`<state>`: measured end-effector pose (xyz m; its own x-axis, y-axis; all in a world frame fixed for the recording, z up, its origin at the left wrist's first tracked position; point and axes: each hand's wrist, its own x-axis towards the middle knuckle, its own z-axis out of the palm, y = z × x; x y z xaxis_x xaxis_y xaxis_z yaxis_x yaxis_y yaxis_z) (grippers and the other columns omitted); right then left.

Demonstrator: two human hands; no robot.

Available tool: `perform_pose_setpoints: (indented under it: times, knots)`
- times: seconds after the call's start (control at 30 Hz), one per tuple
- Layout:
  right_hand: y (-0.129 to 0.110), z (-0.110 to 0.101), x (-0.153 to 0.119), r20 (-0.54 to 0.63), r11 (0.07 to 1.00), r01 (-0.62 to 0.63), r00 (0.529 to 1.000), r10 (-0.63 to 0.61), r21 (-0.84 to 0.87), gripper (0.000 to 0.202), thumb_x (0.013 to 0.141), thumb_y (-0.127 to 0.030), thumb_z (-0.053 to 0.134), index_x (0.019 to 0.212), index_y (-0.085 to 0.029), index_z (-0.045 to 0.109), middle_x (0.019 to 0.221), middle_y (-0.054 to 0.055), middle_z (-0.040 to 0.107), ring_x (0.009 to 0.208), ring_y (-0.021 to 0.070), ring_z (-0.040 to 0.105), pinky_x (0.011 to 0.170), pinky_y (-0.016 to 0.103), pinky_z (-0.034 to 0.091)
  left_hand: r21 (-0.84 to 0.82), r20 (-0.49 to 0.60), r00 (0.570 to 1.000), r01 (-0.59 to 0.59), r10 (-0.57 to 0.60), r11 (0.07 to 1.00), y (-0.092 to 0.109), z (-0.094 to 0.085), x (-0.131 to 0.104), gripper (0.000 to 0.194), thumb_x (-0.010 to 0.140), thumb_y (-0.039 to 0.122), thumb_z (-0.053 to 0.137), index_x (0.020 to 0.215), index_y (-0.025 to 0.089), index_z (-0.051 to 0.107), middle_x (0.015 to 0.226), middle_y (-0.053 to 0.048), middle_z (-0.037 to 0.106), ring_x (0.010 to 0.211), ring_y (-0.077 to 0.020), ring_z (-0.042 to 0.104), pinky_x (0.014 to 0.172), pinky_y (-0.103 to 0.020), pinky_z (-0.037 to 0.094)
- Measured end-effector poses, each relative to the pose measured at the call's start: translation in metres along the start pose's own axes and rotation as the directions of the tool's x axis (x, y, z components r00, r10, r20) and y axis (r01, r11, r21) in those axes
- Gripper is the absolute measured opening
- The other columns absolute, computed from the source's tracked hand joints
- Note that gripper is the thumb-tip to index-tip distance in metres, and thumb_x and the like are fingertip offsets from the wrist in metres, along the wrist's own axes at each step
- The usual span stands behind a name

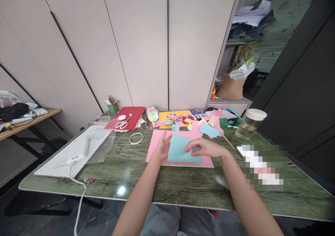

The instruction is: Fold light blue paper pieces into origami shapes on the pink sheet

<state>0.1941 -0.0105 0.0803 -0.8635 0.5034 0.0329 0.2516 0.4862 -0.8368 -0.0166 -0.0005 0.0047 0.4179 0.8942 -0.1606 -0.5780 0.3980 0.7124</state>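
Observation:
A light blue sheet of paper lies over a larger pink sheet in front of me, its surface slightly bowed. Beside its left edge is my left hand, fingers stretched and the thumb apart; whether it presses the edge is hard to tell. Over the right part of the blue sheet hovers or rests my right hand, its fingers loosely bent and spread, nothing visible between them. A pale green edge shows under the pink sheet.
Behind the sheets lie small folded papers and loose coloured notes. White scissors rest on a red folder; a tape ring is nearby. A lidded cup stands right, a white power strip left.

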Motion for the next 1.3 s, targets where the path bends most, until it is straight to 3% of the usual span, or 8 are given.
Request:
perform_pose_setpoints:
  times: [0.17, 0.27, 0.47, 0.67, 0.83, 0.97, 1.2, 1.3]
  knots:
    - [0.040, 0.003, 0.006, 0.142, 0.973, -0.115, 0.986, 0.087, 0.201, 0.044, 0.061, -0.025, 0.065, 0.104, -0.018, 0.054, 0.081, 0.002, 0.062, 0.072, 0.0127, 0.057, 0.063, 0.023, 0.044, 0.224, -0.051, 0.997, 0.061, -0.051, 0.973, -0.009, -0.005, 0.006, 0.055, 0.064, 0.022, 0.061, 0.116, 0.018, 0.043, 0.093, -0.008, 0.061, 0.076, -0.0190, 0.058, 0.070, -0.031, 0.041]
    - [0.063, 0.001, 0.010, -0.114, 0.969, -0.057, 0.990, 0.086, 0.239, 0.041, 0.061, -0.025, 0.065, 0.100, -0.018, 0.055, 0.086, 0.003, 0.061, 0.078, 0.0140, 0.056, 0.067, 0.025, 0.044, 0.335, -0.075, 0.997, 0.044, -0.020, 0.941, -0.013, -0.003, 0.007, 0.055, 0.061, 0.016, 0.062, 0.114, 0.018, 0.047, 0.091, -0.007, 0.062, 0.068, -0.0150, 0.057, 0.063, -0.026, 0.040]
    - [0.097, -0.004, 0.016, -0.504, 0.982, -0.018, 0.856, 0.111, 0.186, 0.034, 0.057, -0.021, 0.066, 0.090, -0.018, 0.059, 0.096, 0.006, 0.059, 0.087, 0.0169, 0.055, 0.079, 0.031, 0.042, 0.207, -0.038, 0.999, 0.010, -0.002, 0.978, -0.011, 0.004, 0.007, 0.054, 0.070, 0.052, 0.048, 0.106, 0.012, 0.054, 0.090, -0.011, 0.062, 0.076, -0.0207, 0.058, 0.068, -0.031, 0.041]
    - [0.099, -0.002, 0.020, -0.594, 0.994, -0.028, 0.800, 0.083, 0.102, 0.031, 0.059, -0.022, 0.063, 0.090, -0.019, 0.059, 0.096, 0.005, 0.060, 0.087, 0.0171, 0.056, 0.081, 0.033, 0.041, 0.390, -0.049, 0.978, -0.170, 0.205, 0.905, -0.014, 0.000, 0.006, 0.063, 0.053, 0.030, 0.071, 0.111, 0.015, 0.051, 0.091, -0.009, 0.061, 0.074, -0.0178, 0.057, 0.066, -0.029, 0.042]
    - [0.096, 0.002, 0.020, -0.767, 0.988, -0.054, 0.626, 0.144, 0.142, 0.056, 0.059, -0.031, 0.064, 0.112, -0.026, 0.045, 0.113, 0.006, 0.050, 0.098, 0.0196, 0.050, 0.077, 0.033, 0.042, 0.412, -0.065, 0.938, -0.285, 0.340, 0.866, -0.015, -0.002, 0.009, 0.056, 0.053, 0.024, 0.070, 0.106, 0.015, 0.054, 0.092, -0.008, 0.061, 0.075, -0.0170, 0.056, 0.065, -0.028, 0.043]
    - [0.097, 0.003, 0.019, -0.686, 0.920, 0.004, 0.668, 0.290, 0.392, 0.044, 0.063, -0.039, 0.061, 0.102, -0.021, 0.053, 0.089, 0.005, 0.060, 0.079, 0.0184, 0.056, 0.064, 0.029, 0.044, 0.361, -0.079, 0.915, -0.344, 0.396, 0.867, -0.010, 0.000, 0.008, 0.055, 0.054, 0.023, 0.069, 0.106, 0.016, 0.053, 0.099, -0.008, 0.059, 0.079, -0.0167, 0.055, 0.067, -0.027, 0.043]
    - [0.100, 0.001, 0.020, -0.771, 0.920, 0.039, 0.560, 0.303, 0.390, 0.029, 0.060, -0.042, 0.062, 0.072, -0.017, 0.056, 0.070, 0.000, 0.058, 0.060, 0.0126, 0.049, 0.052, 0.023, 0.035, 0.358, -0.077, 0.922, -0.331, 0.381, 0.873, -0.008, 0.007, 0.003, 0.057, 0.053, 0.020, 0.068, 0.108, 0.015, 0.052, 0.103, -0.009, 0.057, 0.083, -0.0175, 0.054, 0.067, -0.025, 0.041]
    - [0.093, -0.005, 0.014, -0.763, 0.923, 0.042, 0.577, 0.290, 0.383, 0.029, 0.058, -0.042, 0.064, 0.070, -0.017, 0.056, 0.066, -0.001, 0.057, 0.057, 0.0116, 0.048, 0.050, 0.022, 0.033, 0.418, -0.056, 0.931, -0.305, 0.360, 0.856, -0.005, 0.008, 0.001, 0.055, 0.053, 0.018, 0.068, 0.106, 0.016, 0.053, 0.101, -0.009, 0.058, 0.082, -0.0177, 0.054, 0.065, -0.024, 0.041]
